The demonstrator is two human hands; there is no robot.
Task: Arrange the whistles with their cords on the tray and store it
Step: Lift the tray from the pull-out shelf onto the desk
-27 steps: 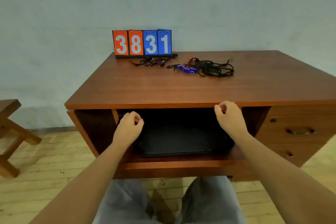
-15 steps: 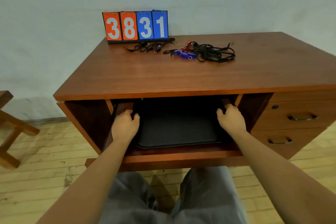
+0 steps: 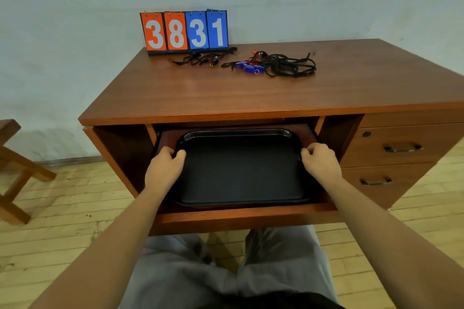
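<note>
Black tray (image 3: 241, 170) on shelf (image 3: 238, 213) under counter (image 3: 226, 93); my left grip (image 3: 164, 167) and right grip (image 3: 320, 163) curl round its side rims. Fetching step, I judge: next, lift it out level and set it by the whistles (image 3: 248, 68) at the counter's back.

Stool (image 3: 25, 165) cut by the left edge; desk (image 3: 251, 93) by the right; whistles (image 3: 248, 68) among tangled cords (image 3: 288, 65) too small for counting

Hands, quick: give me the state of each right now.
Left hand: grips the left rim of the black tray.
Right hand: grips the tray's right rim.
</note>
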